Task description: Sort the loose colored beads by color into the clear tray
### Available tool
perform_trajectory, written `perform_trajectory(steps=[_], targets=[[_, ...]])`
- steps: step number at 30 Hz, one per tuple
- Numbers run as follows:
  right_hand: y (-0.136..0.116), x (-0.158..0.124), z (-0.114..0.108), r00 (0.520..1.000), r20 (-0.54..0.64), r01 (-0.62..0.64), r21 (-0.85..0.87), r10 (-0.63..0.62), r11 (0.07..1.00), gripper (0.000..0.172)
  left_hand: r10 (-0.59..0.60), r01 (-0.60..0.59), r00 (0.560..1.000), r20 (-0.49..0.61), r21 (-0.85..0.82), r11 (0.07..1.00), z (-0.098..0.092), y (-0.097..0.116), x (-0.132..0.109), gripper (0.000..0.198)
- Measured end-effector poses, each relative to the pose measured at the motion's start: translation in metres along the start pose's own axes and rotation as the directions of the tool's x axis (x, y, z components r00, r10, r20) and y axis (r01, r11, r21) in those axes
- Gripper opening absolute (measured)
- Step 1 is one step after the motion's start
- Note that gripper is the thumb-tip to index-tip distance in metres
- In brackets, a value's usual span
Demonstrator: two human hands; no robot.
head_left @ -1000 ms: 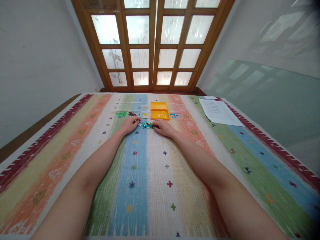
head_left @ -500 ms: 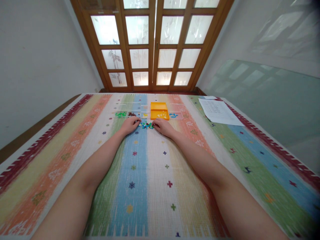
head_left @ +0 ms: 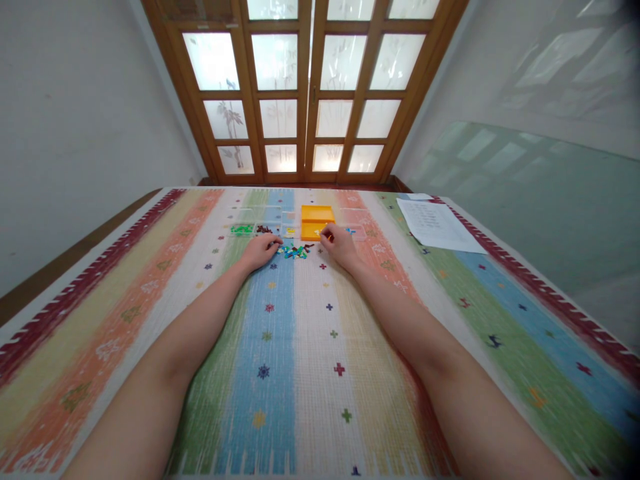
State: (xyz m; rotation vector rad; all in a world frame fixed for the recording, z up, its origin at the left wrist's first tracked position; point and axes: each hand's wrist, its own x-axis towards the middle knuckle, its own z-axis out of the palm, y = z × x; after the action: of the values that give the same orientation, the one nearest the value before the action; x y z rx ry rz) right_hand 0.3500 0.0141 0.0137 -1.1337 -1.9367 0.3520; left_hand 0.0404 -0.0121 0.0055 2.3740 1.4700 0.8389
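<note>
A small pile of mixed blue, green, white and brown pieces [head_left: 296,251] lies on the tablecloth between my hands. My left hand [head_left: 260,252] rests at the pile's left edge with its fingers curled together; whatever they hold is too small to make out. My right hand [head_left: 341,245] is raised at the front right of the open orange box [head_left: 311,230], its fingertips pinched. Anything in that pinch is hidden. The hand covers part of the box, where pale pieces lie.
Left of the box stand clear cases with green pieces [head_left: 242,229], brown pieces [head_left: 264,229] and yellow pieces [head_left: 291,231]. Blue pieces [head_left: 351,231] sit in a clear case on the right. A printed sheet [head_left: 437,225] lies on the striped tablecloth [head_left: 315,347].
My right hand has left the pile's right side and moved up and right to the front of the orange box. My left hand has stayed in place.
</note>
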Motion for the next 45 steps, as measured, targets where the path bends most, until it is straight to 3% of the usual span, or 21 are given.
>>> perform_trajectory(steps=[5,11,18,27,34,45], targets=[[0.025,0.01,-0.021,0.97,-0.212,-0.131,-0.045,0.119,0.99,0.01,-0.016,0.016,1.0,0.008,0.009,1.0,0.0,0.001,0.0,0.028],[0.048,0.012,-0.029,0.938,-0.285,-0.228,-0.076,0.198,0.971,0.014,-0.005,0.005,1.0,0.008,0.009,1.0,-0.001,0.002,0.0,0.028],[0.058,0.009,-0.027,0.938,-0.29,-0.246,-0.18,0.187,0.952,0.023,0.043,-0.044,0.999,0.016,0.06,0.997,-0.005,0.011,0.001,0.027],[0.036,0.006,-0.012,0.98,-0.171,-0.14,-0.204,0.105,0.969,0.022,0.222,-0.231,0.969,0.108,0.078,0.97,-0.007,0.034,-0.003,0.018],[0.031,0.004,-0.003,0.988,-0.15,-0.054,-0.179,0.027,0.982,0.021,0.288,-0.295,0.951,0.111,0.051,0.954,-0.007,0.03,-0.003,0.015],[0.029,0.003,0.0,0.992,-0.127,-0.009,-0.169,-0.012,0.986,0.017,0.275,-0.274,0.955,0.116,-0.024,0.961,-0.009,0.019,-0.003,0.01]])
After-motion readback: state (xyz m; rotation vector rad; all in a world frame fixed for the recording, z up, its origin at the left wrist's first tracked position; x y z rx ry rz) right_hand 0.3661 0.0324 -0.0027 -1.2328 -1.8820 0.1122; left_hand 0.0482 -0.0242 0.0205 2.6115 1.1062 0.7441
